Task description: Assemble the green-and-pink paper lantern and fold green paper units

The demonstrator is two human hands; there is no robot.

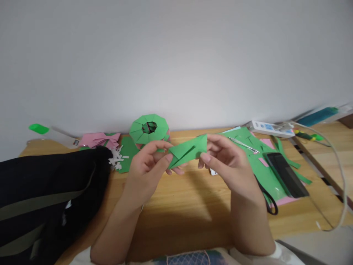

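A folded green paper piece [188,150] is held up above the wooden table, with a slanting flap on its face. My left hand [150,163] pinches its left end between thumb and fingers. The right end is gripped by my right hand [227,162], thumb in front and fingers behind. Behind my left hand stands a round green and pink folded-paper object [149,129] with a dark opening in its top.
A black bag [52,198] fills the left side, near pink folded paper [99,140] and white scraps [117,158]. On the right lie green sheets [248,141], tweezers [243,144], a phone [286,175] and a power strip [270,129] with a cable against the wall.
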